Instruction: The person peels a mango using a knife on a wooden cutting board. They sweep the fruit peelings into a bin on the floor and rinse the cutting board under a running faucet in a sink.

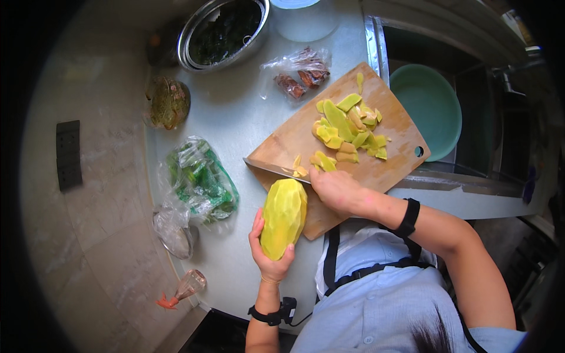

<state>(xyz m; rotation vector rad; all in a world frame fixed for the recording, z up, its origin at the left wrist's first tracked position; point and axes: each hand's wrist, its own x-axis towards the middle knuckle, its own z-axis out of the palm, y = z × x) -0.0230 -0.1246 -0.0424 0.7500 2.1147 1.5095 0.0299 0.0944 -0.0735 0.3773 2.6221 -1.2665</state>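
My left hand (270, 260) cups the lower end of a large peeled yellow-green fruit (283, 218), possibly a papaya, its surface faceted by cuts. Around the handle of a kitchen knife (276, 169), my right hand (333, 190) is closed; the handle itself is hidden. The blade points left, just beyond the fruit's far end, over a corner of the wooden cutting board (287, 137). On the board lies a pile of green and tan peelings (342, 125), with a few small scraps (300, 171) near the blade.
Right of the board, a sink (474, 114) holds a green basin (426, 110). Bagged reddish-brown food (311, 73) and a metal bowl of dark leafy food (223, 33) lie beyond. To the left are bagged green vegetables (201, 181), a glass jar (167, 102) and a spray bottle (190, 284).
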